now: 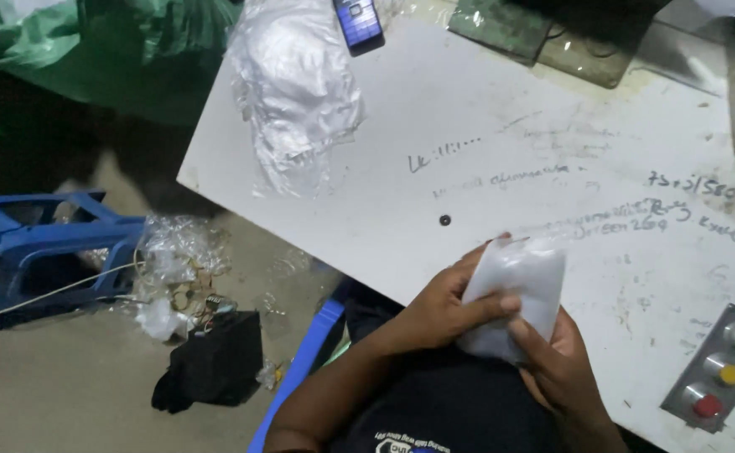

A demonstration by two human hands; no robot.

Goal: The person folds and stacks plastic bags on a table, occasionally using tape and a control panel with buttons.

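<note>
Gripping a small white plastic packet (514, 294) at about five o'clock in the view, the left hand (447, 306) curls its fingers over the packet's left side while the right hand (556, 365) pinches its lower edge from beneath; the packet hangs just above the near edge of the white tabletop (485, 126). At twelve o'clock a dark phone (357, 23) lies beside a crumpled clear plastic bag (296, 92) at eleven. At four o'clock sits a grey panel (719, 369) with green, yellow and red round buttons. Handwritten scrawl marks the tabletop at two o'clock. On the floor at eight o'clock lie a blue plastic frame (40, 260) and a black pouch (216, 361).
</note>
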